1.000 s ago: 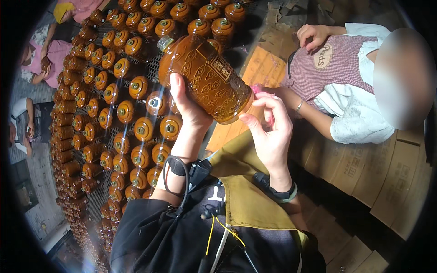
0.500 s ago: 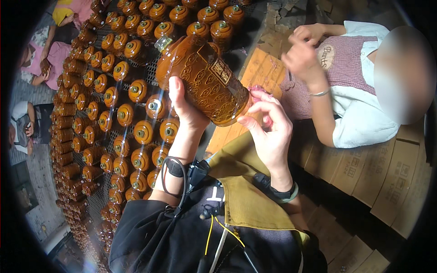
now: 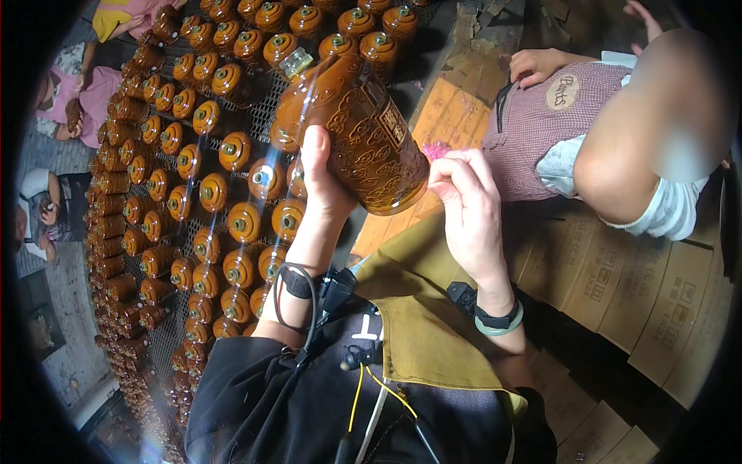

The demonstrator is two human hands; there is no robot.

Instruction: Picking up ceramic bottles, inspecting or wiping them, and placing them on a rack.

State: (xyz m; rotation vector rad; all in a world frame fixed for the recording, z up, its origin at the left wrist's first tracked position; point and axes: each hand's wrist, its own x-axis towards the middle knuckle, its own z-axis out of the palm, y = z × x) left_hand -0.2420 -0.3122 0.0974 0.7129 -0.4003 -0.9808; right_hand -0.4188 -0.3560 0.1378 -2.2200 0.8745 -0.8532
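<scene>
The left hand (image 3: 328,185) is raised in front of the person, its forearm rising steeply from the lower middle of the view, a black strap and cable looped around the wrist. Its thumb lies upward along the side of a large glossy amber-brown ceramic bottle with raised scroll patterns (image 3: 355,139), and the palm curls around the bottle's body, gripping it. The bottle is held in the air, tilted, with its clear-capped neck (image 3: 295,63) pointing up and to the left and its flat base down toward the right.

The right hand (image 3: 468,213) comes up from the lower right, wearing a black band and a pale green bangle on the wrist. Its fingers are bent and drawn together, the fingertips (image 3: 439,172) touching the rim of the bottle's base; whether they pinch anything small there cannot be told.

Beneath the held bottle, rows of matching brown bottles (image 3: 209,185) stand upright on a dark metal mesh rack (image 3: 263,124). To the right sits another person in a checked apron (image 3: 541,131), beside flat cardboard boxes (image 3: 634,286).
</scene>
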